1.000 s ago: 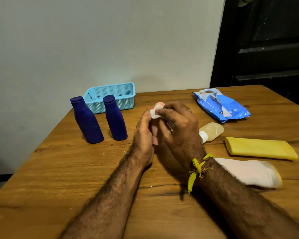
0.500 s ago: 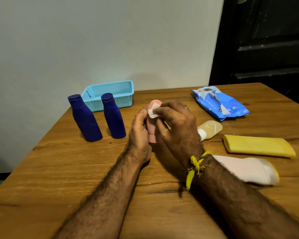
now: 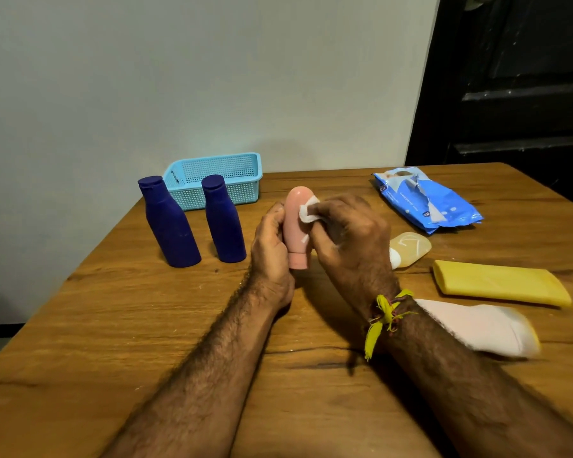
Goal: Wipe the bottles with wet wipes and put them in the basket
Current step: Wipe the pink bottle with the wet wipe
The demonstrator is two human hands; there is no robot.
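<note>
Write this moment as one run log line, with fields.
step: wiping | left hand: holds pink bottle | right hand: presses wet wipe on it | basket: no bottles visible

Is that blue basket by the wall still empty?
Looks empty: only bare mesh shows inside the basket. Its near floor is hidden. Both blue bottles stand on the table in front.

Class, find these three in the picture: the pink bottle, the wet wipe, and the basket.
pink bottle (image 3: 295,223): head view, on its bare body between the hands.
wet wipe (image 3: 306,212): head view, on the white fold at the fingertips.
basket (image 3: 242,193): head view, on its front mesh wall.
</note>
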